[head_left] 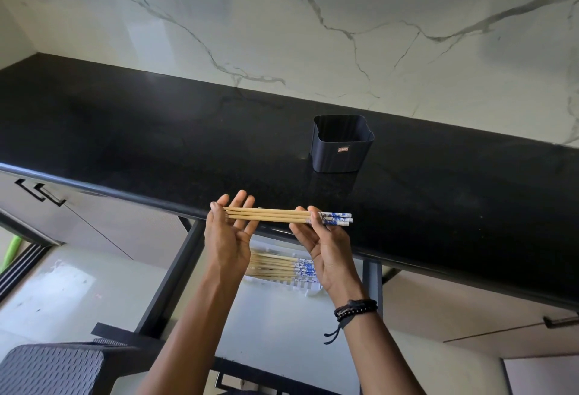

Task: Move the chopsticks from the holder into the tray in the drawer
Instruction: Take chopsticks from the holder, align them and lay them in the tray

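A small bundle of wooden chopsticks (275, 216) with blue-and-white patterned ends lies level above the counter's front edge. My right hand (322, 247) pinches it near the patterned ends. My left hand (227, 231) is flat, palm against the plain tips. The dark square holder (341, 147) stands upright on the black counter (156, 131), and I see nothing inside it. Below my hands, a white slotted tray (305, 286) in the open drawer (282, 325) holds several more chopsticks (282, 264) lying side by side.
The drawer has dark frame rails on its left (175, 272) and right (372, 278). A marble wall (313, 18) rises behind the counter. A dark woven stool (50, 369) sits at the lower left. Cabinet handles (40, 195) show under the counter's left part.
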